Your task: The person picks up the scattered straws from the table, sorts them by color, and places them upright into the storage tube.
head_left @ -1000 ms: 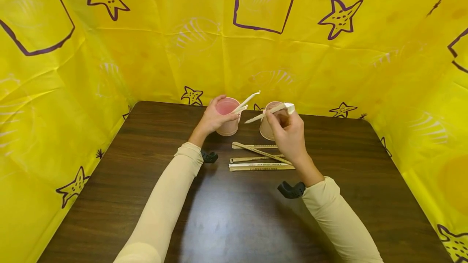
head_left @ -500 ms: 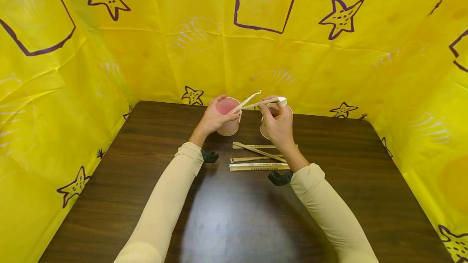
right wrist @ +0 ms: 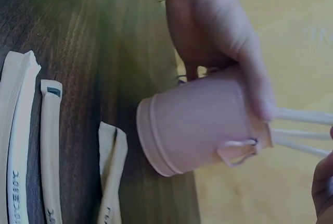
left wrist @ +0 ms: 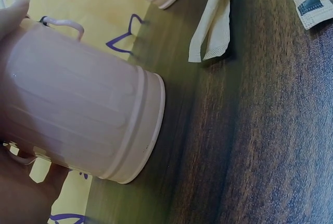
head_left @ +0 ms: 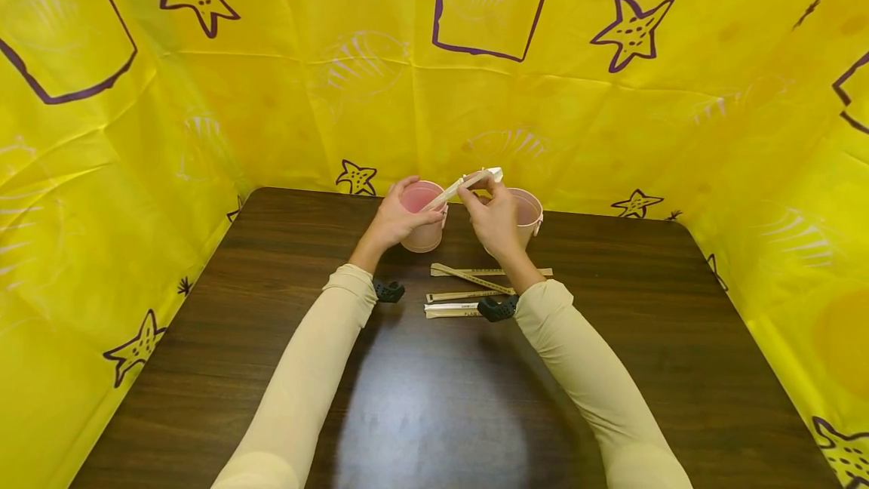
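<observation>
My left hand grips a small pink pail round its side, thumb near the rim. In the left wrist view the pail stands on the table with a wire handle loop at its edge. Paper-wrapped straws stick out of its mouth in the right wrist view. My right hand pinches a paper-wrapped straw, which slants down to the left over that pail's opening. Behind the right hand stands a second pink pail, partly hidden by it.
Several wrapped straws lie on the dark wood table in front of the pails, one crossing others at a slant. Black wrist mounts sit at both wrists. Yellow printed cloth hangs right behind the table's far edge.
My right hand has moved left with the straw, from in front of the right pail to the left pail's mouth. More of the right pail shows. The left hand has stayed put.
</observation>
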A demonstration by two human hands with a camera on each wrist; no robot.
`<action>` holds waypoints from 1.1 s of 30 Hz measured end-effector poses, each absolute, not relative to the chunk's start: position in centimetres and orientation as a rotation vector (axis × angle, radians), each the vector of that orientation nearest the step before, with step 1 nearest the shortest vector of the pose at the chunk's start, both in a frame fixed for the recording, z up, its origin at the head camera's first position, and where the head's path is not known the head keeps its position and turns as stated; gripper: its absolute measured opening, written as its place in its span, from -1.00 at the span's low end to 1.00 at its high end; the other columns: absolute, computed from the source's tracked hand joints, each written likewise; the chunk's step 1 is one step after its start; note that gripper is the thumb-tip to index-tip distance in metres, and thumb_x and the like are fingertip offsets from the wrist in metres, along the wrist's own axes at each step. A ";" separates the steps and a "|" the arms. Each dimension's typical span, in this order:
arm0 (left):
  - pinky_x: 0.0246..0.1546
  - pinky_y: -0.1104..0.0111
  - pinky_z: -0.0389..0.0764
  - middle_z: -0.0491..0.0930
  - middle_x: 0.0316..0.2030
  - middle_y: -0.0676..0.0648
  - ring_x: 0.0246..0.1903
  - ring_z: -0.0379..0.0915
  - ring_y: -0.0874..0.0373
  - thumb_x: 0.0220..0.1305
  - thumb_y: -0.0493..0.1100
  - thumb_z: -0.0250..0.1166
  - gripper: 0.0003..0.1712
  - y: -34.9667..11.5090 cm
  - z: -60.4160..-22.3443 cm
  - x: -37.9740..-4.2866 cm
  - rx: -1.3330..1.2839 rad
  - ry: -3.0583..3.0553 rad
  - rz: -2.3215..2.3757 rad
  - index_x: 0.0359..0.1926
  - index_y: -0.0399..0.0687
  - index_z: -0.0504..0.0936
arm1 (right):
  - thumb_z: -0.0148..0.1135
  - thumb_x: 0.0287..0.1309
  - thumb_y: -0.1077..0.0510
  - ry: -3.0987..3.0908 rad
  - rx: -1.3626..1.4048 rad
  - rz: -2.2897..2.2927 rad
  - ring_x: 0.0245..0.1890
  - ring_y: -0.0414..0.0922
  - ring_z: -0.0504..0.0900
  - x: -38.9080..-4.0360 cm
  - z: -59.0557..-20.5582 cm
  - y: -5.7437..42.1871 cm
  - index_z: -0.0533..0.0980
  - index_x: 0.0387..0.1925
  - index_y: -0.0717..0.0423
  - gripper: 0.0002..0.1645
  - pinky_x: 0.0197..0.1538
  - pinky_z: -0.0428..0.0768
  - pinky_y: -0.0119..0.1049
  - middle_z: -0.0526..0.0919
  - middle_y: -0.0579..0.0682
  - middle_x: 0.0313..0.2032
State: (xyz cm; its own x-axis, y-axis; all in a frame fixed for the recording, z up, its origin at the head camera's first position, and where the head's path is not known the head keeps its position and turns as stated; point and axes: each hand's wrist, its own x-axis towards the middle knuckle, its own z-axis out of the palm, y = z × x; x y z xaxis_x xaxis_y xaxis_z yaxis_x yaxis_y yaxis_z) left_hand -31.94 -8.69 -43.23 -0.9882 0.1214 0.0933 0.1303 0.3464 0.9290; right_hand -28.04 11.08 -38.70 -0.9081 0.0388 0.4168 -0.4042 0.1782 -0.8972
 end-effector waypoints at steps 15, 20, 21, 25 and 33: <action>0.34 0.00 0.44 0.35 0.36 -0.17 0.26 0.41 -0.13 -0.04 0.06 0.65 0.13 -8.6 -43.3 -32.0 -0.244 -2.579 -1.755 0.51 0.07 0.25 | 0.37 0.28 0.20 -2.315 0.291 1.731 -0.70 -0.34 0.45 -28.6 -40.0 10.3 0.54 -0.01 0.23 -0.69 -0.60 0.41 -0.53 0.71 0.19 -0.08; 0.36 -0.01 0.42 0.33 0.38 -0.17 0.28 0.40 -0.13 -0.04 0.07 0.65 0.14 -8.7 -43.4 -32.0 -0.251 -2.582 -1.759 0.52 0.08 0.25 | 0.40 0.27 0.16 -2.379 0.278 1.697 -0.72 -0.38 0.42 -28.0 -40.2 10.7 0.51 0.00 0.22 -0.65 -0.58 0.42 -0.53 0.71 0.20 -0.06; 0.36 -0.01 0.42 0.33 0.38 -0.17 0.29 0.40 -0.13 -0.03 0.07 0.65 0.14 -8.7 -43.5 -32.0 -0.254 -2.582 -1.760 0.52 0.07 0.25 | 0.40 0.27 0.16 -2.390 0.275 1.691 -0.70 -0.38 0.43 -27.8 -40.3 10.9 0.51 0.00 0.22 -0.65 -0.57 0.44 -0.53 0.71 0.20 -0.06; 0.36 -0.02 0.41 0.33 0.38 -0.18 0.29 0.39 -0.14 -0.04 0.07 0.65 0.14 -8.8 -43.6 -32.0 -0.259 -2.576 -1.762 0.52 0.07 0.25 | 0.39 0.29 0.14 -2.425 0.277 1.678 -0.65 -0.36 0.43 -27.1 -40.6 11.7 0.51 0.03 0.21 -0.63 -0.52 0.49 -0.52 0.71 0.19 -0.03; 0.39 -0.02 0.39 0.33 0.40 -0.17 0.32 0.37 -0.13 -0.06 0.09 0.65 0.16 -8.9 -43.4 -32.0 -0.249 -2.579 -1.766 0.53 0.09 0.25 | 0.34 0.33 0.15 -2.503 0.380 1.627 -0.59 -0.27 0.46 -25.0 -40.7 14.1 0.51 0.13 0.23 -0.59 -0.49 0.57 -0.43 0.72 0.20 -0.04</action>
